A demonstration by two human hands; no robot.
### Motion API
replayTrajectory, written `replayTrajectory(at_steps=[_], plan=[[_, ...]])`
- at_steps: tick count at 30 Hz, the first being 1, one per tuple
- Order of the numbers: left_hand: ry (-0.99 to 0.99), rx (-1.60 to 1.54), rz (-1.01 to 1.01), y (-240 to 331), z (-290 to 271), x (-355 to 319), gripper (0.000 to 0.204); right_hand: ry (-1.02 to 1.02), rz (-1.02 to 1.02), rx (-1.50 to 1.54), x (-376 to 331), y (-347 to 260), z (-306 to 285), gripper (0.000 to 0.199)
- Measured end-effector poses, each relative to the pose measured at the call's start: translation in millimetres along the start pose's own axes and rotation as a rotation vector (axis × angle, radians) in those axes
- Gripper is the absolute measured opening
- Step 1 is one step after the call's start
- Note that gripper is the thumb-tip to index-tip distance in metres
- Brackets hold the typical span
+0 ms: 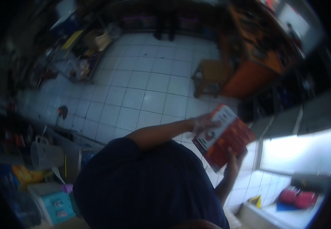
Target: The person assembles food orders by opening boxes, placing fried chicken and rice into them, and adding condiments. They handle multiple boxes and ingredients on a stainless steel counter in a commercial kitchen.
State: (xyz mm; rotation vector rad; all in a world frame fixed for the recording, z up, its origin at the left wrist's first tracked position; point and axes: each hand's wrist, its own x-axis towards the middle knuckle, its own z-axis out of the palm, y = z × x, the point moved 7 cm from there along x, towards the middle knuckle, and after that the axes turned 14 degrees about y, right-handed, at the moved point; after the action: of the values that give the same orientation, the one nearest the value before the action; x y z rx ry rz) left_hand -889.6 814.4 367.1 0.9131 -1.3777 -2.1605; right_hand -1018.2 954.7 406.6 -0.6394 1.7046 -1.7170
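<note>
A red and white box [226,137] is held out to the right of my body, tilted. My left hand [203,125] reaches across and grips its upper left edge; a pale, translucent covering, perhaps a glove, seems to be on that hand. From below, my right hand [235,162] clasps the lower right side, thumb on the red face. Blur hides whether the box is sealed. Both hands stay closed on it, and their far-side fingers are hidden behind it.
White floor tiles [146,95] spread ahead. A wooden stool [209,74] stands beside an orange-brown desk [253,72]. On the left are a clear plastic jug [45,152] and a turquoise and white box [57,206]. Red-pink items [299,197] lie at lower right. Another person's feet [163,37] show far ahead.
</note>
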Motion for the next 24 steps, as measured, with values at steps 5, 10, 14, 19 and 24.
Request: replayTrajectory(at_steps=[5, 10, 14, 19, 24], plan=[[0.135, -0.601, 0.127, 17, -197, -49, 0.063, -0.829, -0.253, -0.192, 46, -42, 214, 0.080], [0.284, -0.864, 0.274, 13, -271, -81, 0.076, -1.256, -0.241, 0.242, 72, -74, 438, 0.106], [0.387, -0.859, 0.392, 38, -321, -84, 0.080, -1.905, -0.108, 0.347, 26, -70, 570, 0.113], [0.748, -0.924, 0.562, 82, -414, -131, 0.086, -2.490, 0.262, 0.396, -51, -79, 681, 0.115], [1.194, -0.912, 0.820, 125, -513, -191, 0.093, -2.850, 0.420, 0.331, -93, -51, 766, 0.110]])
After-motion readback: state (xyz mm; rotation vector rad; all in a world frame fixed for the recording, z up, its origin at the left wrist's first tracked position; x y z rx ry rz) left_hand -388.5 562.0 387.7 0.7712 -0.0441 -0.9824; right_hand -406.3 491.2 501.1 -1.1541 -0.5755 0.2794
